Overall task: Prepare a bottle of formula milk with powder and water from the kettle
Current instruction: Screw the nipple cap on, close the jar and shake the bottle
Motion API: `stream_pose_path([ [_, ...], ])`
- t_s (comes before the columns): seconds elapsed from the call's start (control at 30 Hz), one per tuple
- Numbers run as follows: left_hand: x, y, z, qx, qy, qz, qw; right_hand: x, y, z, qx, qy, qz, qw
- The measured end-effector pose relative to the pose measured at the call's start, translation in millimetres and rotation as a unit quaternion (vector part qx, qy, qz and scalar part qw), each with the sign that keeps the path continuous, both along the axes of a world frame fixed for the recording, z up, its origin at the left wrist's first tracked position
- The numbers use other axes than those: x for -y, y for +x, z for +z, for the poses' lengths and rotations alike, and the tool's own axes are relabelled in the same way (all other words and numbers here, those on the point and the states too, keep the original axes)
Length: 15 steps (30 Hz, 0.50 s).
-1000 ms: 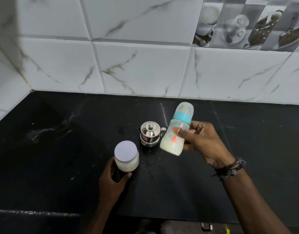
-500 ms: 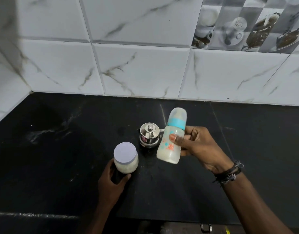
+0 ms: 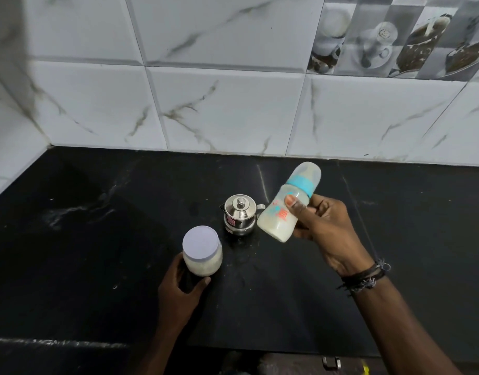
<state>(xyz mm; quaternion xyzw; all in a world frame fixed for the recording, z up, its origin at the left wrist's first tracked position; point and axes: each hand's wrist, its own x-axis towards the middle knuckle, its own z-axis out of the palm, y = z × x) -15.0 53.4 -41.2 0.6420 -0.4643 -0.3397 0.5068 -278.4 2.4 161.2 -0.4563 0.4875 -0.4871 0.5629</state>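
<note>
The right hand (image 3: 325, 228) holds the bottle (image 3: 287, 204) up in the air, above the counter (image 3: 97, 239). Its fingers and thumb wrap around the bottle's middle. The bottle is tipped, with its blue ring and clear cap pointing up and away. White milk fills the low end. The cap is on, so this looks like the shaking step, to mix the powder and water. The left hand (image 3: 178, 288) grips the jar (image 3: 202, 251) of powder, which stands on the counter with its lid on. The small shiny kettle (image 3: 239, 219) sits just behind the jar, lid on too. Next, the bottle probably needs a firm grip and a good look for lumps.
</note>
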Motion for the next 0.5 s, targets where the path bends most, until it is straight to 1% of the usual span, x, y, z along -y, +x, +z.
stream_pose_path([
  [0.03, 0.1, 0.5, -0.9, 0.002, 0.000, 0.002, 1.000, -0.2, -0.4, -0.7, -0.008, 0.003, 0.015, 1.000],
  [0.13, 0.2, 1.4, -2.5, 0.008, 0.001, 0.003, 1.000, -5.4, -2.9, 0.8, -0.038, 0.017, 0.100, 0.994],
  [0.2, 0.0, 1.4, -2.2, 0.008, 0.001, 0.001, 1.000, -4.6, -2.3, 2.8, -0.024, 0.006, 0.083, 0.996],
  [0.3, 0.0, 1.0, -2.6, 0.008, 0.005, 0.002, 1.000, -0.5, 1.9, 0.9, 0.014, -0.002, 0.009, 1.000],
  [0.37, 0.4, 1.3, -3.1, 0.007, 0.006, 0.002, 1.000, -0.7, 2.5, -0.5, 0.003, 0.003, 0.028, 1.000],
  [0.43, 0.8, 1.0, -3.0, 0.007, 0.009, 0.000, 1.000, -4.3, 1.4, -0.4, -0.025, 0.007, 0.085, 0.996],
  [0.5, 0.9, 0.1, -2.1, 0.002, 0.008, 0.002, 1.000, -5.5, 0.4, 1.4, -0.024, -0.003, 0.089, 0.996],
])
